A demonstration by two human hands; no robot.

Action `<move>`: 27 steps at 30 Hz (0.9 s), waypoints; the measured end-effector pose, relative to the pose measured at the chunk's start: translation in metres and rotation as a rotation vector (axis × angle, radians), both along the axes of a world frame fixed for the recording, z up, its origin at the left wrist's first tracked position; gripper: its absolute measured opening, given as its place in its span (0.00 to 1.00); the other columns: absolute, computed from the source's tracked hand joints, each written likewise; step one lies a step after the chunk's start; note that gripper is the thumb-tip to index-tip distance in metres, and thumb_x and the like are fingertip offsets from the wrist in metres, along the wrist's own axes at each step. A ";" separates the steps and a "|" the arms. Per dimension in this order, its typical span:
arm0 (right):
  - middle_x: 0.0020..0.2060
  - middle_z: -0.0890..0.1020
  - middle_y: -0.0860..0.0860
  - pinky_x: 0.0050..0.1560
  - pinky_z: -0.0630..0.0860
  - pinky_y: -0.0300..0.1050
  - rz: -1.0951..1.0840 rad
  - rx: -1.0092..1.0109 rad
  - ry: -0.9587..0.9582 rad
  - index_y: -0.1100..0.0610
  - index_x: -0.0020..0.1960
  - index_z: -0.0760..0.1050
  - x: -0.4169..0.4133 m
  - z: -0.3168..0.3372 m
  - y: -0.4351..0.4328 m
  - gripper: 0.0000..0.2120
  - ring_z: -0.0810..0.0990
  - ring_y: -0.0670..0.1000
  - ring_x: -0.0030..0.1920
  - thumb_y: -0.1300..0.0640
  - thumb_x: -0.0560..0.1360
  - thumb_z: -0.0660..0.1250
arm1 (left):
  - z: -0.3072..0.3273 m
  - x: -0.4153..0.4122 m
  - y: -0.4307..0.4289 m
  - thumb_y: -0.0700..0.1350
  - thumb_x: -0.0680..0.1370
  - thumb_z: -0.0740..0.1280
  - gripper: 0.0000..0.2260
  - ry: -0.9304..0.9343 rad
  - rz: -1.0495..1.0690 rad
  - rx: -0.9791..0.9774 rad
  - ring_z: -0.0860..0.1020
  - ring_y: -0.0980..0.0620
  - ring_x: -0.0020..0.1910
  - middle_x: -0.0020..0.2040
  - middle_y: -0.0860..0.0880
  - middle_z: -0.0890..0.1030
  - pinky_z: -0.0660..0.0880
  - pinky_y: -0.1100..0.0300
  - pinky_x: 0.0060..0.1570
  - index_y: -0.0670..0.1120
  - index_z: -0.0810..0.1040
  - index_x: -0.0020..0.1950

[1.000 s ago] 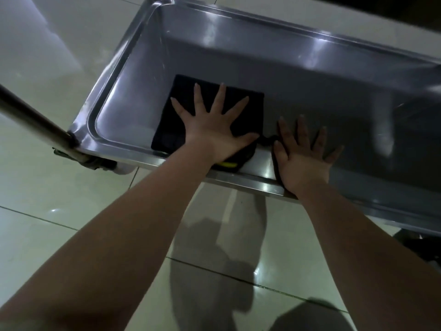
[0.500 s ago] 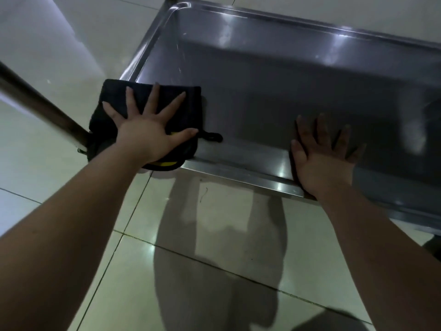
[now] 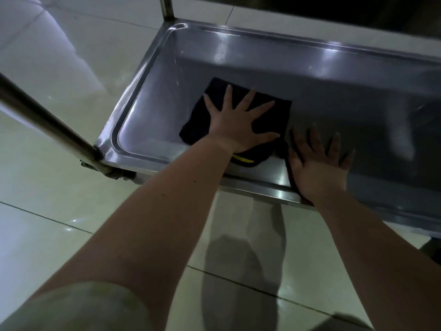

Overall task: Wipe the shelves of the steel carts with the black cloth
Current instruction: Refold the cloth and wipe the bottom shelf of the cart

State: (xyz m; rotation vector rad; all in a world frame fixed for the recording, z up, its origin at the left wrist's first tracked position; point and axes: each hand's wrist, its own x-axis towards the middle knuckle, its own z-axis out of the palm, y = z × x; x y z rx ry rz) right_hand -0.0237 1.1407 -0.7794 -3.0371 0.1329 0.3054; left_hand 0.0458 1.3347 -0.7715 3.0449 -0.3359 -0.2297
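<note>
Presses the left hand [image 3: 235, 125] palm-down on the black cloth [image 3: 278, 117], fingers straight and splayed wide, none curled round the fabric. Covers the cloth's middle, leaving dark fabric bare at 9, 12 and 3 o'clock of the palm. Shows a yellow stripe [image 3: 243, 160] on the cloth's near edge, at 6 o'clock of the left wrist.

Lays the right hand [image 3: 317, 168] flat as well, fingers spread and straight, holding nothing, at 4 o'clock of the left hand. Sets its heel on the near rim and its fingertips, in shadow, on the shelf floor. Brings its thumb just beside the cloth's 3 o'clock edge; cannot tell whether skin meets fabric there.

Finds the cloth inside the steel cart shelf [image 3: 238, 60], a shallow tray with raised rim, toward 7 o'clock of the tray floor: close to the near wall, apart from the left wall, well apart from the far wall at 12 o'clock.

Meets a slanting steel tube [image 3: 47, 120] at the shelf's near-left corner, running off to 10 o'clock, with a bracket [image 3: 114, 173] under that corner. Sees an upright post [image 3: 166, 7] at the far-left corner, at 12 o'clock. Surrounds the cart with glossy pale floor tiles [image 3: 71, 206], shadows of both arms falling at 6 o'clock. Ends with a pale sleeve [image 3: 83, 306] on the left arm at 7 o'clock.
</note>
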 end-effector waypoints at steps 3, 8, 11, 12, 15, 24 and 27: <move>0.79 0.42 0.42 0.72 0.38 0.71 0.009 0.006 -0.017 0.32 0.76 0.40 -0.002 -0.001 0.000 0.26 0.38 0.61 0.77 0.38 0.80 0.44 | 0.002 0.004 0.049 0.79 0.69 0.48 0.36 -0.011 0.096 -0.008 0.39 0.38 0.78 0.80 0.57 0.44 0.37 0.23 0.64 0.72 0.45 0.75; 0.79 0.41 0.42 0.71 0.38 0.71 -0.003 -0.023 -0.008 0.31 0.75 0.38 0.000 -0.004 0.002 0.26 0.38 0.62 0.77 0.37 0.80 0.42 | 0.005 -0.001 0.106 0.79 0.69 0.48 0.36 0.019 0.228 0.017 0.40 0.39 0.78 0.81 0.57 0.44 0.38 0.24 0.66 0.72 0.45 0.75; 0.79 0.41 0.43 0.71 0.39 0.72 0.000 -0.033 -0.001 0.32 0.75 0.38 -0.001 -0.005 0.003 0.26 0.38 0.63 0.77 0.38 0.80 0.42 | 0.008 -0.018 0.094 0.79 0.69 0.46 0.36 0.041 0.260 0.021 0.38 0.38 0.78 0.80 0.56 0.42 0.38 0.24 0.66 0.71 0.43 0.75; 0.79 0.41 0.43 0.71 0.39 0.72 0.000 -0.038 0.002 0.32 0.75 0.38 -0.001 -0.005 0.003 0.26 0.38 0.63 0.77 0.38 0.80 0.42 | 0.009 -0.028 0.090 0.79 0.69 0.46 0.36 0.059 0.266 0.030 0.37 0.37 0.77 0.80 0.56 0.41 0.38 0.24 0.66 0.71 0.42 0.75; 0.79 0.42 0.44 0.70 0.39 0.73 0.010 -0.038 -0.015 0.33 0.76 0.38 0.000 -0.005 0.004 0.26 0.38 0.64 0.77 0.38 0.80 0.42 | 0.006 -0.070 0.092 0.80 0.67 0.45 0.37 0.074 0.285 0.058 0.36 0.38 0.77 0.80 0.56 0.39 0.38 0.25 0.66 0.73 0.39 0.74; 0.79 0.46 0.43 0.74 0.39 0.65 0.192 0.012 0.032 0.37 0.78 0.45 -0.009 0.013 -0.030 0.27 0.42 0.59 0.78 0.39 0.81 0.48 | 0.011 -0.089 0.093 0.81 0.62 0.43 0.41 0.137 0.330 0.064 0.36 0.39 0.77 0.79 0.57 0.37 0.39 0.24 0.66 0.74 0.38 0.73; 0.78 0.55 0.45 0.76 0.45 0.58 0.268 0.016 -0.033 0.43 0.78 0.55 -0.027 0.025 -0.095 0.28 0.49 0.56 0.78 0.39 0.79 0.48 | 0.015 -0.090 0.088 0.81 0.62 0.42 0.41 0.173 0.356 0.068 0.36 0.38 0.77 0.79 0.57 0.36 0.40 0.24 0.66 0.73 0.37 0.73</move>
